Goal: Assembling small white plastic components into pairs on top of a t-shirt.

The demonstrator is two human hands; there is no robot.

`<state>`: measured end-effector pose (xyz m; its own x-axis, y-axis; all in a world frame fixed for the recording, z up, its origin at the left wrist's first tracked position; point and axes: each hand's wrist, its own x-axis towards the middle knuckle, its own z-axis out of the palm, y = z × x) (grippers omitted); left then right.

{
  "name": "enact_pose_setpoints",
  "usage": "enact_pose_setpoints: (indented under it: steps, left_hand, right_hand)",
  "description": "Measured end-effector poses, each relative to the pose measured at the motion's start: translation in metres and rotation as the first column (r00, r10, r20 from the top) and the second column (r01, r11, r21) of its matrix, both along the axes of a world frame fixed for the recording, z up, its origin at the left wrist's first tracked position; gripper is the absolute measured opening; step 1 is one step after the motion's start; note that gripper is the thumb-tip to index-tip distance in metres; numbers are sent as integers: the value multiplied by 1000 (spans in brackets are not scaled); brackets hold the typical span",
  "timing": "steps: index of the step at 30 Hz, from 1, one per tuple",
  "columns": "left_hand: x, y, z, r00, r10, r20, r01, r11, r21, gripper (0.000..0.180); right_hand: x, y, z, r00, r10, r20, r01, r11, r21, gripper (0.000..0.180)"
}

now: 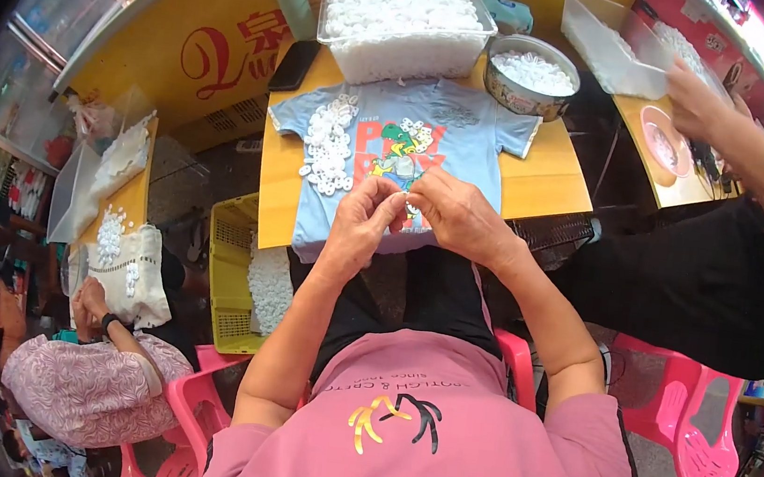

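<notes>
My left hand [370,223] and my right hand [462,217] meet fingertip to fingertip above the lower part of a light blue T-shirt [378,111]. Both are closed in a pinch around a small white piece [408,201], mostly hidden by the fingers. The shirt lies spread over a wooden table [554,178] and carries a print with a green cartoon dinosaur. A heap of small white plastic pieces [329,143] rests on its left side. A smaller cluster of white pieces [419,136] lies near the print's middle.
Behind the shirt stand a clear box [393,59] heaped with white pieces and a round tin [531,91] of them. A black phone [294,66] lies at the back left. A yellow crate [227,277] sits below. Other people work at side tables, one person's hand [699,105] at right.
</notes>
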<state>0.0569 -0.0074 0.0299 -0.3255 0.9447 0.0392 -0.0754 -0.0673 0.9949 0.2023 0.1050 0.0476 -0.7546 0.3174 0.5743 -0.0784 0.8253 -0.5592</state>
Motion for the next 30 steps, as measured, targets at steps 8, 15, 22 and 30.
enact_pose_setpoints:
  steps: [8,15,22,30]
  left_hand:
    - [1,-7,10,996,16,85,-17,1000,8,11]
    - [-10,0,-18,993,69,93,-69,998,0,11]
    - [-20,-12,-31,970,54,237,-31,994,-101,11]
    - [-11,-14,-35,976,93,196,-72,991,-111,12]
  right_hand:
    - [-4,3,1,996,83,-13,-83,996,9,5]
    - [-24,5,-10,984,56,171,-8,963,-270,8]
    - [-24,0,-22,972,37,231,-39,999,1,10]
    - [-24,3,-28,973,173,154,-123,949,-290,8]
